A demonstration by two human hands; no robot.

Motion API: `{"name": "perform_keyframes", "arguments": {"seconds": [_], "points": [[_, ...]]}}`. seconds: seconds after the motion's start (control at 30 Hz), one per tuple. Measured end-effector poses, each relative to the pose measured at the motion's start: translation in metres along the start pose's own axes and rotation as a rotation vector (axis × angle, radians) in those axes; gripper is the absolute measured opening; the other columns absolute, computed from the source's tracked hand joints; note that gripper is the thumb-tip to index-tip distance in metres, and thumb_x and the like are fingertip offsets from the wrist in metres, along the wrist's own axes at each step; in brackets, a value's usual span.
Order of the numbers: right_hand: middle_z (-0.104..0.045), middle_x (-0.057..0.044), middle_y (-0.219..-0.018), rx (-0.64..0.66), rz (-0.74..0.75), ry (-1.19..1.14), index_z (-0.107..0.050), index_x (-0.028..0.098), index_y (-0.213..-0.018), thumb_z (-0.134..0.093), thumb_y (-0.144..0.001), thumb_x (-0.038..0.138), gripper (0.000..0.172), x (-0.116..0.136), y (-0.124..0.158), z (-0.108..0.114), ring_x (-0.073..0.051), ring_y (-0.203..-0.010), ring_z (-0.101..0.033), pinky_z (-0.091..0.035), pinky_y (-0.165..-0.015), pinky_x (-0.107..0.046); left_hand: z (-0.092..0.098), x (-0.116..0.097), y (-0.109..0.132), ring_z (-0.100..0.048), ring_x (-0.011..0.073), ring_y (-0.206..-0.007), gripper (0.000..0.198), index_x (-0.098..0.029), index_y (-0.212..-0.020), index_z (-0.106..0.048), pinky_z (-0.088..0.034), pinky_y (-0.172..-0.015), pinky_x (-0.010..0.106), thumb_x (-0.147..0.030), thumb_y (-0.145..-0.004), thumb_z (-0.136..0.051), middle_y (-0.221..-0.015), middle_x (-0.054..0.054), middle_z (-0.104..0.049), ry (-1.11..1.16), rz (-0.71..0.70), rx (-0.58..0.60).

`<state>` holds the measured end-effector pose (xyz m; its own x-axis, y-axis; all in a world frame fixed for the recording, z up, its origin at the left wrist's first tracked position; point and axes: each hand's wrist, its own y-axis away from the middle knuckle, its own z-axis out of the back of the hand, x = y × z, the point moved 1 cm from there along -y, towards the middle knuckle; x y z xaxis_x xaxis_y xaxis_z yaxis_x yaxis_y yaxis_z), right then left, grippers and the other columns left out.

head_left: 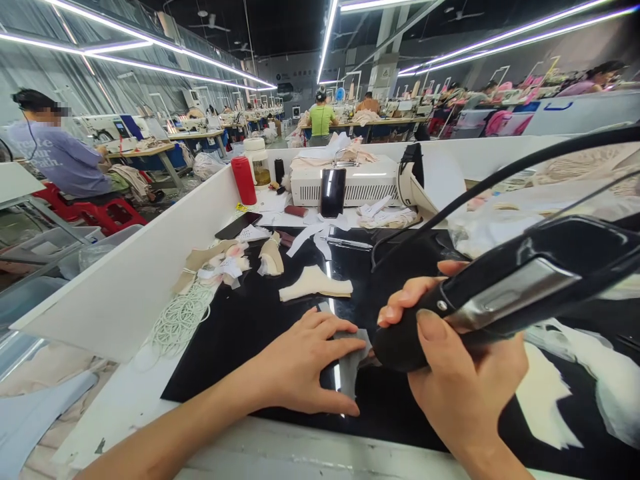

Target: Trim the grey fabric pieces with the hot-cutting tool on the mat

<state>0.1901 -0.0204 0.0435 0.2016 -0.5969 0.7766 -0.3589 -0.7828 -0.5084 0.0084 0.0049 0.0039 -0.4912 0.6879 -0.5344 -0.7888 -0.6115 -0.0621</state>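
My right hand is wrapped round a black corded power tool with a silver strip along its side. The tool's rounded nose points left and down, close to the right edge of a thin grey sheer piece of fabric. What its tip touches is hidden. My left hand lies flat over that fabric on the glossy black board, fingers spread. A cream padded cut piece lies just beyond my left hand. More cream pieces lie at the right, partly behind my right hand and wrist.
Light-green cord loops and fabric scraps lie left. A pen, phone and white vented box stand or lie at the back, near a red bottle. The tool's thick cable arches across the right. Other people sit at sewing machines beyond.
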Motion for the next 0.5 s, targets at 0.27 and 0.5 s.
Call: {"name": "perform_keyframes", "arguments": {"seconds": [0.27,0.5], "points": [[-0.067,0.002,-0.085,-0.019,-0.026,0.007,-0.065,0.029,-0.122,-0.088,-0.086,0.037,0.043,0.008,0.006,0.004,-0.018,-0.068,-0.065,-0.059,-0.063,-0.036,-0.002,0.000,-0.001,-0.050,0.0379,-0.146,0.076,-0.025,-0.151,-0.061,-0.022,-0.131,0.064,-0.054,-0.085,-0.086,-0.159,0.013,-0.056,0.018,0.007,-0.009],[-0.067,0.002,-0.084,0.031,-0.039,0.007,-0.066,0.030,-0.123,-0.087,-0.087,0.040,0.043,0.010,0.014,0.003,-0.019,-0.068,-0.063,-0.056,-0.065,-0.038,0.001,-0.001,0.000,-0.052,0.0380,-0.143,0.072,-0.027,-0.149,-0.062,-0.029,-0.129,0.061,-0.052,-0.085,-0.086,-0.158,0.011,-0.056,0.018,-0.006,-0.020]]}}
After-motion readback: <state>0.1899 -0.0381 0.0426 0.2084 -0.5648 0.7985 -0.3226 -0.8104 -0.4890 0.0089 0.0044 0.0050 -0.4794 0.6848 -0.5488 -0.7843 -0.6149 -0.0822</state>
